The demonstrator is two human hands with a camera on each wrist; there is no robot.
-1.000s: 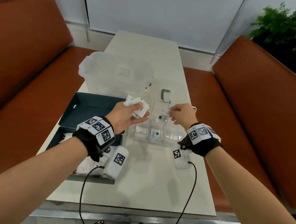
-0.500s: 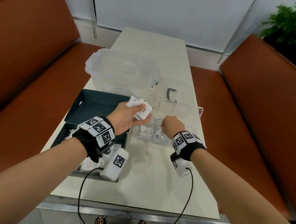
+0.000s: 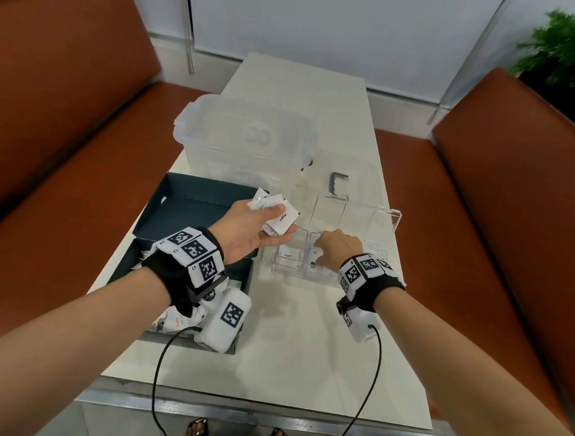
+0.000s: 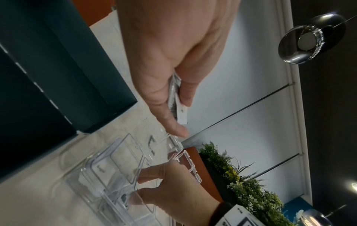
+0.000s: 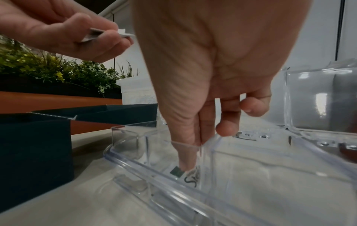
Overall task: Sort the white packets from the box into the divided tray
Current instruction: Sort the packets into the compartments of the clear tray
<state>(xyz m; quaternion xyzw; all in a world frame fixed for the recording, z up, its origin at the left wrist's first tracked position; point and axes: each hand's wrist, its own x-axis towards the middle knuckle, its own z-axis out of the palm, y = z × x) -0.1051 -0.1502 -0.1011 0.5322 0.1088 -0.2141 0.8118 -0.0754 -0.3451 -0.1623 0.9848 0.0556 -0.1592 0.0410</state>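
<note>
My left hand [image 3: 278, 226] hovers between the dark teal box [image 3: 192, 202] and the clear divided tray [image 3: 396, 218], gripping several white packets [image 3: 279, 215] between thumb and fingers. In the left wrist view the packets [image 4: 182, 113] stick out past the thumb. My right hand [image 3: 317, 249] reaches down into the tray's near middle compartment. In the right wrist view its thumb and forefinger [image 5: 186, 162] pinch a white packet with a green mark [image 5: 190, 175] at the compartment floor. A packet marked Sugar [image 3: 290, 256] lies in the near left compartment.
The box base [image 3: 139, 275] by my left wrist holds more packets [image 3: 175, 322]. A clear lidded container [image 3: 245, 136] stands behind the tray. Brown benches flank the white table [image 3: 287, 368]. A plant [image 3: 557, 53] is at the far right.
My right hand has come down from above the tray into its near middle compartment with the green-marked packet. My left hand stays put with its packets.
</note>
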